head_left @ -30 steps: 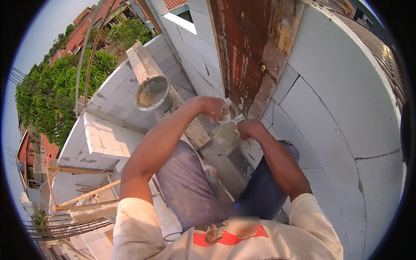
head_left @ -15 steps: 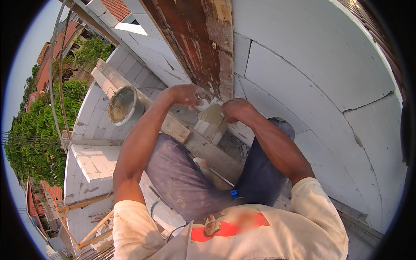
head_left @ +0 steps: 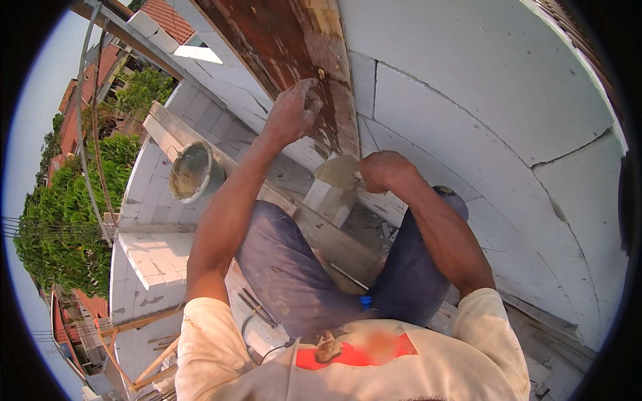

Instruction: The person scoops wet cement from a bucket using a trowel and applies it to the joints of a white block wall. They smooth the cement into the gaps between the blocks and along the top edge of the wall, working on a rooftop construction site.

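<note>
My right hand is closed around the handle of a trowel, which the fist mostly hides. The trowel's blade is coated with grey mortar and points left, above a pale block. Higher up, my left hand is raised in front of a worn reddish-brown wooden board. Its dusty fingers curl inward; whether anything is between them is hidden.
A bucket with mortar on its inside stands left of my left forearm, beside a long plank. The white block wall rises close on my right. My bent knees flank grey boards. Cables hang at far left.
My left hand has risen away from the trowel blade to the front of the wooden board. The right hand and trowel have shifted slightly right in the picture as the view moved.
</note>
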`<action>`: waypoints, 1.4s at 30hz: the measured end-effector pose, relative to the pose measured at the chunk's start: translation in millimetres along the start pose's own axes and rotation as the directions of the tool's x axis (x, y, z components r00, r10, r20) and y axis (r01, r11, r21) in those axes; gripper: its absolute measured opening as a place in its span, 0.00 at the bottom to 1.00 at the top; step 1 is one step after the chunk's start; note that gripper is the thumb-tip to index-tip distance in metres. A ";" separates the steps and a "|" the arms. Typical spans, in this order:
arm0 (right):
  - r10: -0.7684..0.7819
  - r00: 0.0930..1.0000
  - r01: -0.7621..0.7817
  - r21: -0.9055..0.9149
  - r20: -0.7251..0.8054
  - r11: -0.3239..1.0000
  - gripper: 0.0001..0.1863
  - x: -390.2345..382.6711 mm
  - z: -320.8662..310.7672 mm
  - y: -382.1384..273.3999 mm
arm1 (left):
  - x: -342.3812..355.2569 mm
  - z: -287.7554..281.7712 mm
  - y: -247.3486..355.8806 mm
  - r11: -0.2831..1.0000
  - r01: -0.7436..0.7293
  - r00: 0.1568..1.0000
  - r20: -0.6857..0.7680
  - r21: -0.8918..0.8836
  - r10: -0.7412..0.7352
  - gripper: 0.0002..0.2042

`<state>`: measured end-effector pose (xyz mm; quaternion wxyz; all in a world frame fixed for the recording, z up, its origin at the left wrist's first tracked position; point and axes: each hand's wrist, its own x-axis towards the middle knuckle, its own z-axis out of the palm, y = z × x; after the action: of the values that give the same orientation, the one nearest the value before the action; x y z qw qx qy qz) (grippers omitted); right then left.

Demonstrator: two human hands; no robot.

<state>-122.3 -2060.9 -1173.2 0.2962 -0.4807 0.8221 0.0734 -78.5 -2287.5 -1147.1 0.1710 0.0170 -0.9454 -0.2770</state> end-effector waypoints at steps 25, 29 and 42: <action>-0.041 0.994 0.044 -0.028 0.099 0.999 0.16 9.9 -2.6 -4.6 | 1.6 -3.1 0.2 0.944 0.224 0.967 -0.062 -0.244 -0.245 0.46; -0.061 0.996 0.061 0.004 0.071 0.998 0.15 9.0 0.6 -1.9 | 1.5 -2.2 -12.9 0.980 0.128 0.974 -0.168 -0.154 -0.154 0.37; -0.042 0.991 0.045 -0.027 0.124 0.999 0.22 17.4 -1.0 -20.7 | -12.7 11.2 -32.4 0.968 0.220 0.699 0.673 0.118 -0.241 0.16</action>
<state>-111.7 -2085.1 -1178.6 0.3408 -0.4973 0.7904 0.1085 -72.3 -2307.4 -1177.1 -0.2243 0.0345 -0.9360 -0.2692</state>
